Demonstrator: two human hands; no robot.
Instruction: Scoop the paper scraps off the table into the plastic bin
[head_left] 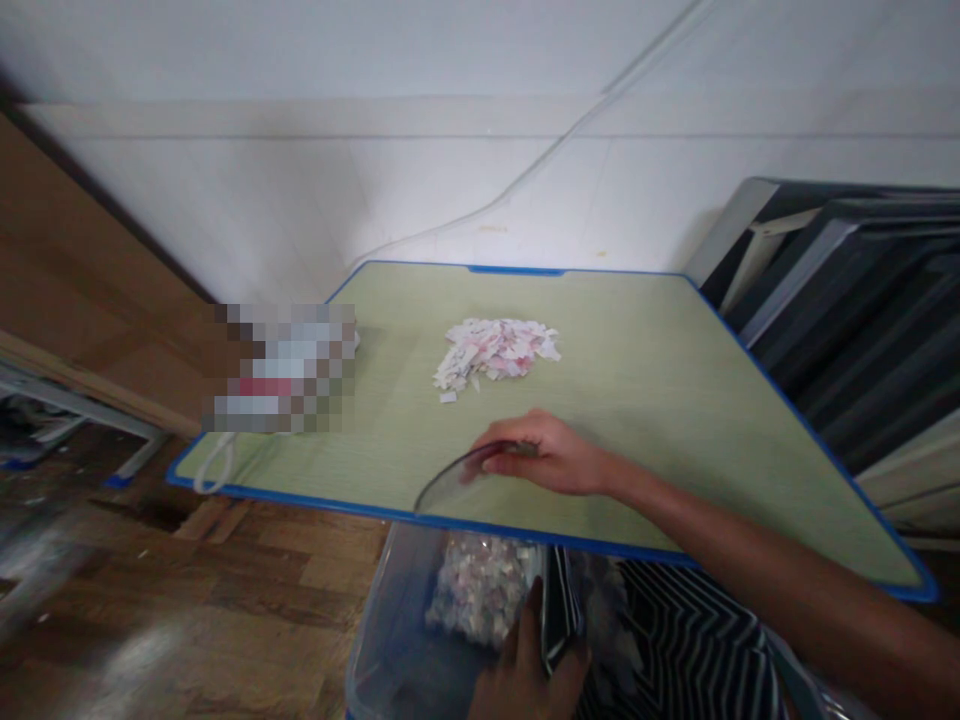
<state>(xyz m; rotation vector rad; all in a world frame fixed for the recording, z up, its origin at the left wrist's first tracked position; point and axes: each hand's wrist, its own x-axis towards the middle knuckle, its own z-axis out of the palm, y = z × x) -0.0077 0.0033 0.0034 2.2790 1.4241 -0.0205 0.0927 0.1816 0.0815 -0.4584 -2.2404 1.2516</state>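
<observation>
While paper scraps (495, 352) lie ahead, right hand (544, 452) grips clear lid (457, 480).

Matt green surface, clear plastic and paper scraps

The surface (637, 400) looks matt laminate with glossy blue plastic edging; beyond the right grip (551, 455) lies a heap of torn paper (495, 352); in that grip a clear smooth plastic lid (450, 485); at the left grip (525, 670) a translucent plastic tub (397, 640); glossy wood floor (187, 590)

No readable text, label or number anywhere in view.
</observation>
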